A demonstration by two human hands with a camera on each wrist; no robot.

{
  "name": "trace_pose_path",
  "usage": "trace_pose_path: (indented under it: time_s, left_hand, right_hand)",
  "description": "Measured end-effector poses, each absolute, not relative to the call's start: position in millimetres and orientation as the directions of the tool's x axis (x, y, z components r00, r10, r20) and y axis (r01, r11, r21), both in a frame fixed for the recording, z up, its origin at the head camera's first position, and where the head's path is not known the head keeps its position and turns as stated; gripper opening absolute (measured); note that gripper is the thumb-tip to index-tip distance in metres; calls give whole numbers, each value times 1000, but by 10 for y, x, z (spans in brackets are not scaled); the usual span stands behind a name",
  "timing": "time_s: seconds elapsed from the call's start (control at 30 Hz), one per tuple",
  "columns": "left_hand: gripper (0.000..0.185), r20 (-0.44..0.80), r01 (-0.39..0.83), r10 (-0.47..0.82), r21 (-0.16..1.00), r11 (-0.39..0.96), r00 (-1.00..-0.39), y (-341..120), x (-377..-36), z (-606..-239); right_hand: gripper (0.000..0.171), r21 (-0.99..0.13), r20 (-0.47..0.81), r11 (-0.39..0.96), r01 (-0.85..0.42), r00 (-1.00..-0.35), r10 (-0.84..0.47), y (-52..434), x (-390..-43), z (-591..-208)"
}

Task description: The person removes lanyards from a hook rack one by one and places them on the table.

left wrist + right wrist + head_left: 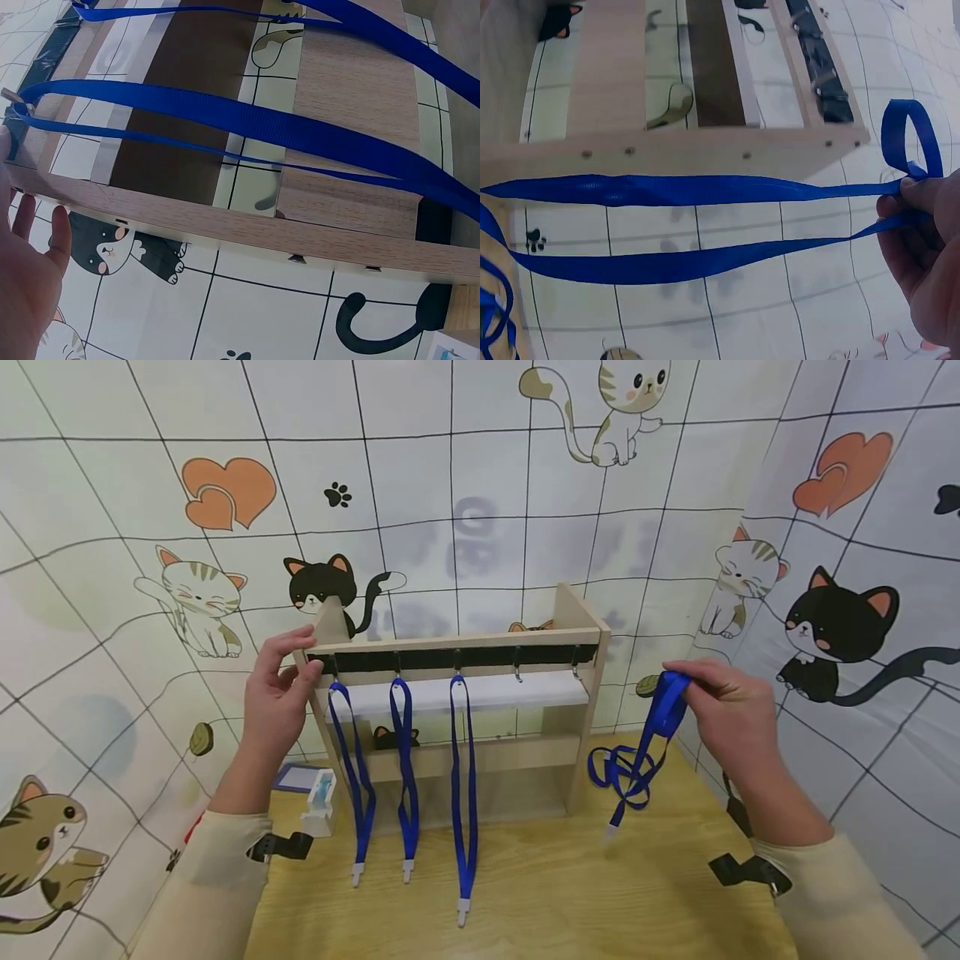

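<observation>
My right hand (735, 706) pinches a blue lanyard (666, 706) beside the rack's right end. A small loop stands up above the pinch in the right wrist view, and two strands run away from the fingers. More blue lanyard (626, 777) lies tangled on the table below. At the upper left corner of the wooden rack (468, 760), my left hand (281, 689) grips the side panel, thumb at the front. Three blue lanyards, left (360, 785), middle (405, 768) and right (462, 802), hang from hooks with their clips down. Two hooks (517, 664) on the right hold nothing.
A light wood table (540, 893) carries the rack. Left of the rack are a small white holder (320, 802) and a blue-framed card (296, 777). Cat-patterned sheeting (480, 468) stands close behind and on both sides.
</observation>
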State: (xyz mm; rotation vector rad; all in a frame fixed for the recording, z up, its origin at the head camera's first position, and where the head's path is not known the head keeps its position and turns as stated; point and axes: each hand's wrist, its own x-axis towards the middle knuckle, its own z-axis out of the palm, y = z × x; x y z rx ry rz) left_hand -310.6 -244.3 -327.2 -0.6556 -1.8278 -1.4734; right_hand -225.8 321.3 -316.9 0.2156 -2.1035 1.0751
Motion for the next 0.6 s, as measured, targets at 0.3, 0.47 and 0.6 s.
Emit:
trace_pose_path:
  time_s: [0.3,0.47,0.6]
  left_hand:
    - [33,768,742,-23,625,244,-640,-2459,-3122,-3269]
    - [33,768,739,-22,623,256,-640,-2465,-3126,-3274]
    - [33,765,734,-31,628,259,-643,-2469,-3118,-3281]
  right_hand:
    - [27,-675,641,649,-350,-714,282,3550,-2309,-3230]
    - [27,-687,629,654,-316,-710,318,3669,-2359,-3272]
    - [28,-692,603,670,-268,-726,332,3768,-2377,-3338]
